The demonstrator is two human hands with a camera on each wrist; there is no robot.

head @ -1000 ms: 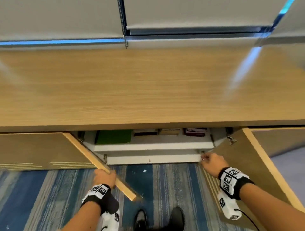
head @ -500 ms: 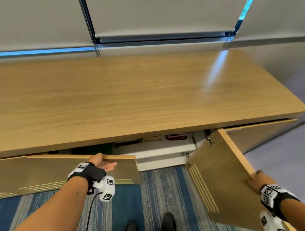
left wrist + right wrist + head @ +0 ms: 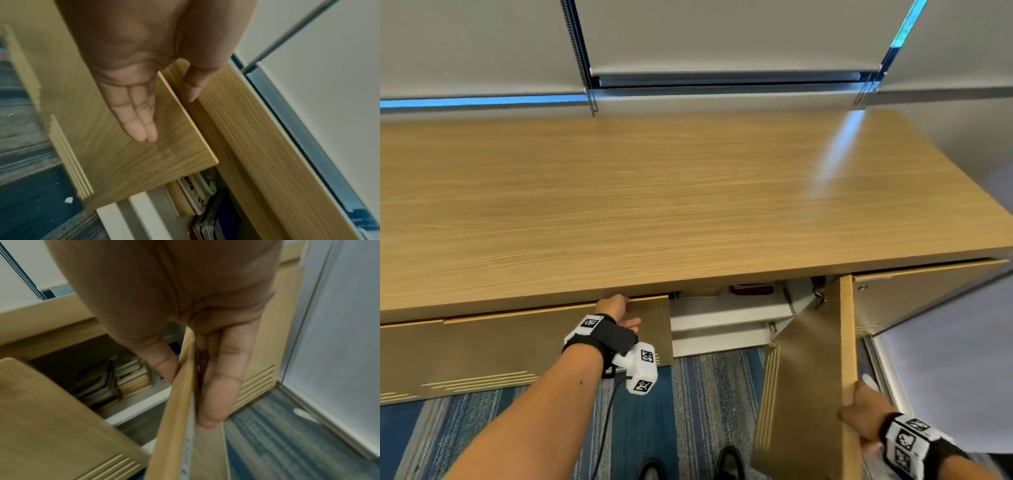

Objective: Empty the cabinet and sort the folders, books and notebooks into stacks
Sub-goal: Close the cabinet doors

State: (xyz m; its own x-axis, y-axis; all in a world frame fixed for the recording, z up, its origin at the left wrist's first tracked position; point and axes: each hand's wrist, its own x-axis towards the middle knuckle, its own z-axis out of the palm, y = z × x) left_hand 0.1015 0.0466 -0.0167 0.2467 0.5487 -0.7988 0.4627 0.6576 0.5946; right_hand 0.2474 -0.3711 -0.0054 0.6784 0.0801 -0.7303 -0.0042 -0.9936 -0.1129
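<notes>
The low wooden cabinet [image 3: 654, 205] has two doors. My left hand [image 3: 616, 310] holds the top edge of the left door [image 3: 517, 346], thumb behind it and straight fingers [image 3: 139, 126] on its face. This door lies almost flat along the cabinet front and hides the left part of the opening. My right hand [image 3: 863, 407] pinches the free edge of the right door [image 3: 808, 377], which stands straight out. Between the doors are a white shelf [image 3: 722, 311] and a red book [image 3: 751, 289]. Stacked books [image 3: 127, 374] show inside, and more books [image 3: 197, 199] past the left door's corner.
Blue striped carpet [image 3: 705, 394] lies in front of the cabinet, with my shoes [image 3: 729, 459] on it. A neighbouring door [image 3: 914, 294] on the right stands slightly ajar beside a pale wall panel [image 3: 945, 359]. Window blinds with bead chains [image 3: 585, 68] hang behind the bare cabinet top.
The left door has swung from standing out to nearly flat against the front, with my left hand on its top edge. My right hand went from the hinge side to the right door's free edge.
</notes>
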